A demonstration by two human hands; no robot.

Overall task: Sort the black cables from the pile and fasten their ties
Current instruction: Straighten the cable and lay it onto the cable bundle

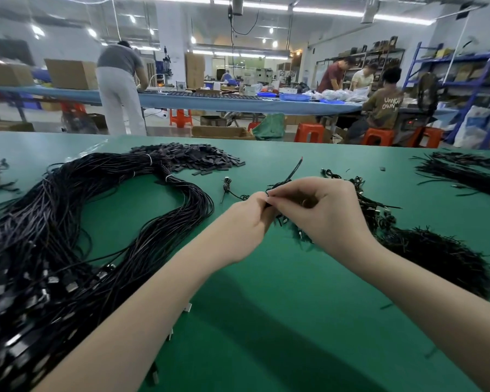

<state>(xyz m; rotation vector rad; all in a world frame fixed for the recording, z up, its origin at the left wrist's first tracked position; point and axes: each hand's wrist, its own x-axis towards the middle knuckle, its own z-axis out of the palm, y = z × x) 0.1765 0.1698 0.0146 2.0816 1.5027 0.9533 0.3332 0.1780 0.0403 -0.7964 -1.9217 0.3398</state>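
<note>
Black cable [277, 183] is pinched mid-tabletop between curled fingers of left hand [248, 222] and right hand [320, 210], its tie end upthrust; slippage is judged likely, the fine tie [294, 168] being easily lost into the heap [436, 250] beneath.

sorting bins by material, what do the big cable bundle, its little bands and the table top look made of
Big cable bundle: probably plastic-jacketed wire, black with a slight sheen; the plug ends glint like bare metal.
White bands: thin, pale, maybe plastic or coated wire; too small to tell.
Table top: smooth matte green surface, looks like a rubber or vinyl mat, though that is a guess.
</note>
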